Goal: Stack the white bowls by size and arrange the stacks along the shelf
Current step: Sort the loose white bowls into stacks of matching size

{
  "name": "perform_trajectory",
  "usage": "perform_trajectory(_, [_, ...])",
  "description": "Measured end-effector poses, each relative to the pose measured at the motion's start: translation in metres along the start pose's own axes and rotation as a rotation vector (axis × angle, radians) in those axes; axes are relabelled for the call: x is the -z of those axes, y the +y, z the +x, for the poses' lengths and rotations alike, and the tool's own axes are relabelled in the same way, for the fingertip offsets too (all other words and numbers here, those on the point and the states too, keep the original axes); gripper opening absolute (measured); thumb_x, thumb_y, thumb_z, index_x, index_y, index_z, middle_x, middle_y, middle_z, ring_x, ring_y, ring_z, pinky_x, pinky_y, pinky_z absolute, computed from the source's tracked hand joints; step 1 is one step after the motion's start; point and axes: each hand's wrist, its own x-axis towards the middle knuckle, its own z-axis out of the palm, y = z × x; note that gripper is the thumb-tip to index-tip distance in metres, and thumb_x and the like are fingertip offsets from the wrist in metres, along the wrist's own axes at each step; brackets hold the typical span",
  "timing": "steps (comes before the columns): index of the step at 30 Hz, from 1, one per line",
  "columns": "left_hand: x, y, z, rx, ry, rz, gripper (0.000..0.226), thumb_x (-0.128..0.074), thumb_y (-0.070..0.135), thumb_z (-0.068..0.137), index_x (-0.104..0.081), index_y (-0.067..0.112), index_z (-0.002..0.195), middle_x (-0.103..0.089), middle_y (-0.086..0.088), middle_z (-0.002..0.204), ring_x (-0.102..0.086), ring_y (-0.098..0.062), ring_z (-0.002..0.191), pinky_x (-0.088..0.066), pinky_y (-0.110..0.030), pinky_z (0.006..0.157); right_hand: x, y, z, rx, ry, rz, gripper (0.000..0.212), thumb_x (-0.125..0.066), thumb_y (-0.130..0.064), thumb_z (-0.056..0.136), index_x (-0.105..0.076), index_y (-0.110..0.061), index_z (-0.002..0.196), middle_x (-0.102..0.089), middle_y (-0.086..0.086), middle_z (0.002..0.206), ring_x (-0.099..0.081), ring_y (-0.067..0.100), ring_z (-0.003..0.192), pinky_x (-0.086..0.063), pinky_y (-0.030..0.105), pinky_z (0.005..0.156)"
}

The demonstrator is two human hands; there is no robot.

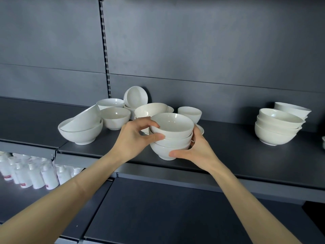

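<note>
A stack of three small white bowls (173, 136) stands near the front of the dark shelf (228, 155). My left hand (135, 138) grips the stack's left side at the upper bowls, thumb on the middle rim. My right hand (195, 152) holds the right side, thumb against the bottom bowl. Behind lies a jumble of loose white bowls (116, 117), one on its side (135, 96) against the back wall. Two large nested bowls (80, 129) sit left, the inner one tilted. A stack of larger bowls (277, 127) stands at the right.
The grey back panel (211, 50) and a slotted upright (105, 50) rise behind the shelf. White bottles (35, 173) crowd the lower shelf at left. A second lower shelf (158, 208) lies beneath my arms. Another white dish (323, 141) peeks in at the right edge.
</note>
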Motion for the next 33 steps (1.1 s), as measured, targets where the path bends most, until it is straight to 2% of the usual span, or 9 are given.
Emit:
perform_trajectory(4, [0.001,-0.007,0.003,0.009,0.002,-0.049,0.03,-0.081,0.046,0.052,-0.072,0.036,0.08,-0.07,0.003,0.102,-0.064,-0.018,0.105,-0.052,-0.043,0.093,0.0,0.0,-0.001,-0.001,0.005,-0.003,0.103,-0.091,-0.016,0.057,-0.034,-0.034,0.141,-0.057,-0.025,0.119,-0.054,-0.004,0.112,-0.05,0.022,0.089])
perform_trajectory(8, [0.0,-0.01,0.003,0.023,-0.018,-0.013,0.031,-0.087,0.023,0.065,-0.068,0.033,0.088,-0.064,0.004,0.114,-0.059,-0.013,0.11,-0.048,-0.018,0.084,-0.001,-0.003,-0.002,-0.005,-0.003,0.01,0.099,-0.09,-0.013,0.059,-0.035,-0.034,0.139,-0.058,-0.026,0.117,-0.055,-0.008,0.108,-0.05,0.019,0.086])
perform_trajectory(12, [-0.001,-0.009,-0.001,0.132,-0.105,-0.1,0.087,-0.089,0.038,0.052,-0.046,0.033,0.126,-0.05,0.01,0.129,-0.052,-0.004,0.116,-0.051,-0.024,0.089,-0.003,-0.006,-0.007,0.001,0.024,0.006,0.084,-0.088,-0.01,0.061,-0.041,-0.038,0.125,-0.057,-0.026,0.11,-0.055,-0.017,0.095,-0.048,0.008,0.073])
perform_trajectory(14, [-0.001,-0.01,0.002,0.21,-0.155,-0.085,0.1,-0.091,0.036,0.053,-0.035,0.028,0.136,-0.049,0.009,0.128,-0.052,-0.004,0.115,-0.05,-0.023,0.09,-0.004,-0.005,-0.01,0.007,0.051,0.013,0.076,-0.088,-0.007,0.062,-0.045,-0.036,0.117,-0.056,-0.023,0.108,-0.056,-0.015,0.093,-0.047,0.006,0.07])
perform_trajectory(16, [0.001,-0.012,0.007,0.277,-0.231,-0.06,0.107,-0.09,0.044,0.048,-0.035,0.024,0.138,-0.055,0.008,0.127,-0.055,-0.007,0.115,-0.049,-0.027,0.096,-0.004,-0.004,-0.011,-0.011,0.061,0.017,0.07,-0.088,-0.008,0.062,-0.048,-0.032,0.114,-0.058,-0.02,0.107,-0.058,-0.01,0.094,-0.048,0.007,0.07])
perform_trajectory(18, [0.003,-0.015,0.011,0.307,-0.295,-0.067,0.105,-0.088,0.049,0.046,-0.041,0.027,0.137,-0.06,0.009,0.124,-0.058,-0.009,0.115,-0.048,-0.034,0.101,-0.003,-0.004,-0.011,-0.043,0.054,0.017,0.065,-0.088,-0.01,0.062,-0.05,-0.029,0.112,-0.06,-0.019,0.105,-0.06,-0.006,0.095,-0.05,0.009,0.071])
perform_trajectory(22, [0.007,-0.017,0.015,0.317,-0.357,-0.128,0.085,-0.084,0.046,0.049,-0.053,0.029,0.126,-0.065,0.01,0.12,-0.06,-0.009,0.114,-0.051,-0.037,0.099,-0.001,0.002,-0.011,-0.125,0.023,0.002,0.071,-0.089,-0.019,0.062,-0.051,-0.016,0.122,-0.062,-0.011,0.113,-0.062,0.004,0.104,-0.053,0.021,0.088])
perform_trajectory(30, [0.004,-0.017,0.015,0.307,-0.339,-0.217,0.068,-0.086,0.034,0.052,-0.062,0.027,0.116,-0.07,0.008,0.113,-0.065,-0.012,0.108,-0.058,-0.03,0.08,-0.001,0.004,-0.008,-0.174,0.016,0.038,0.062,-0.088,-0.015,0.062,-0.058,-0.018,0.116,-0.068,-0.007,0.111,-0.066,0.007,0.101,-0.053,0.018,0.079])
perform_trajectory(33, [0.004,-0.013,0.013,0.301,-0.322,-0.206,0.069,-0.085,0.039,0.048,-0.063,0.028,0.113,-0.07,0.009,0.111,-0.065,-0.012,0.107,-0.059,-0.03,0.079,0.0,0.004,-0.008,-0.172,0.028,0.058,0.059,-0.088,-0.009,0.061,-0.06,-0.016,0.112,-0.07,-0.006,0.107,-0.067,0.008,0.098,-0.053,0.015,0.073])
